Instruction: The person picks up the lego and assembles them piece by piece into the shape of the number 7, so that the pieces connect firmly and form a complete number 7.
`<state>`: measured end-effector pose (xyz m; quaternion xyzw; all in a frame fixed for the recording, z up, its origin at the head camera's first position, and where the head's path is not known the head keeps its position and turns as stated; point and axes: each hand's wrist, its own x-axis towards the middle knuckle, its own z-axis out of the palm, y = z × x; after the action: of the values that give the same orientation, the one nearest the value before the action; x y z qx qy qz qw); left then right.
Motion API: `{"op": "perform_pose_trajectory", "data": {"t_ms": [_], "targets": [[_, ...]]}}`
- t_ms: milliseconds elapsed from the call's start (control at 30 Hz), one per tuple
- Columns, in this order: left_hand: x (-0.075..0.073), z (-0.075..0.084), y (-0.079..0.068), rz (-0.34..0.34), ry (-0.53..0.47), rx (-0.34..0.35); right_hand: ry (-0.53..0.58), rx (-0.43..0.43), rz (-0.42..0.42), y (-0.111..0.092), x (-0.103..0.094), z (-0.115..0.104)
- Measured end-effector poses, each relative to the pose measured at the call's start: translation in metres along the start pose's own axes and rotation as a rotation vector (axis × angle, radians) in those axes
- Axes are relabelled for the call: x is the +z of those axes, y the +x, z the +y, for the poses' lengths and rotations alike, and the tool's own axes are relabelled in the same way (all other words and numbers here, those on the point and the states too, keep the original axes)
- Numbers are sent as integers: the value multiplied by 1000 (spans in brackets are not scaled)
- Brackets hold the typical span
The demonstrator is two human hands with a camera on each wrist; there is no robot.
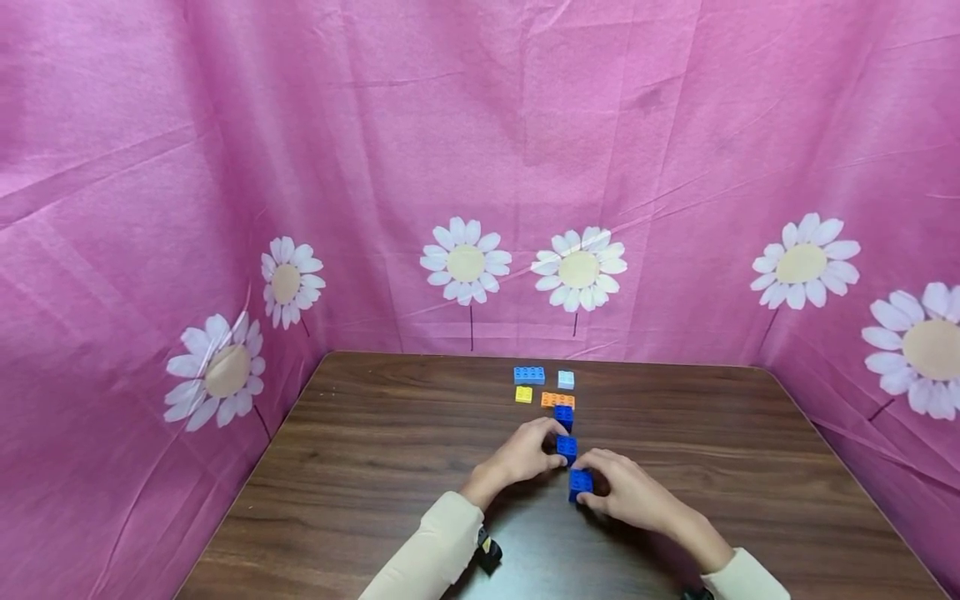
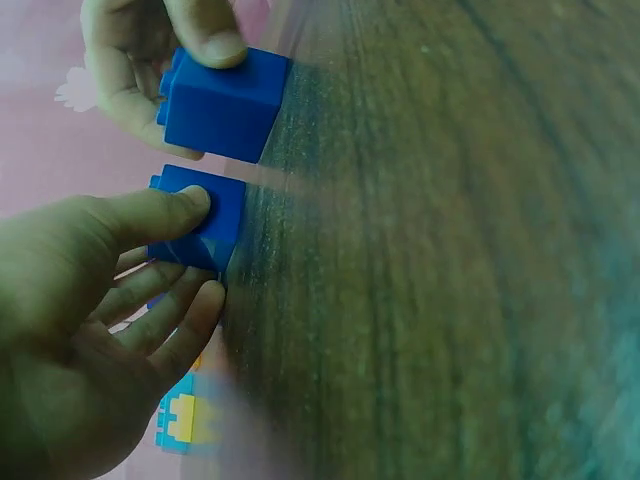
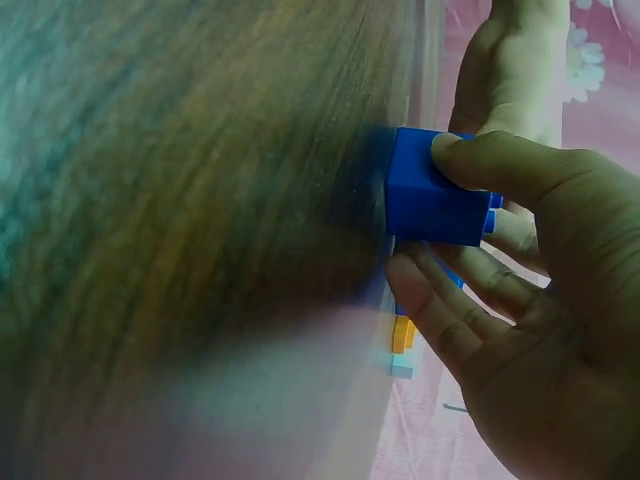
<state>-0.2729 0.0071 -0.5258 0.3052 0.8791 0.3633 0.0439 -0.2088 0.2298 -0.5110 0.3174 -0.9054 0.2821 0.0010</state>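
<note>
Three dark blue toy bricks stand in a loose row on the wooden table. My left hand (image 1: 522,454) pinches the middle blue brick (image 1: 566,450) between thumb and fingers, its thumb flat on one side in the left wrist view. The nearest blue brick (image 1: 581,485) is gripped by my right hand (image 1: 633,493), thumb on the near side and fingers at the far side. These two bricks are apart, with a narrow gap between them. Beyond my left fingertips is the third blue brick (image 1: 563,418), held by neither hand, close to an orange brick (image 1: 558,400).
Farther back lie a yellow brick (image 1: 523,394), a light blue long brick (image 1: 528,375) and a pale blue brick (image 1: 566,380). A pink cloth (image 1: 517,150) with printed daisies hangs around the back and sides of the brown wooden table (image 1: 360,450).
</note>
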Motion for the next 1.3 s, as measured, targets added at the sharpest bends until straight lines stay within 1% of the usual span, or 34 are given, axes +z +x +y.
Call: {"op": "perform_pose_trajectory", "data": {"t_ms": [233,333,467,733,967,1200,1300], "targets": [[2,-7,-1,7,-100,-16,72,20,-2,0,2,4],[1,-7,-2,1,-127,-32,67,30,14,-1,2,6],[-2,-7,-5,-9,-143,-37,59,49,31,-1,2,9],[-8,-11,-12,-30,-179,-35,32,116,42,0,-1,14],[-12,-15,-20,-52,-230,-65,45,126,41,2,-1,18],[-14,-18,-25,-43,-203,-30,55,123,41,4,-4,20],[-15,-20,-27,-42,-209,-37,57,128,37,5,-4,20]]}}
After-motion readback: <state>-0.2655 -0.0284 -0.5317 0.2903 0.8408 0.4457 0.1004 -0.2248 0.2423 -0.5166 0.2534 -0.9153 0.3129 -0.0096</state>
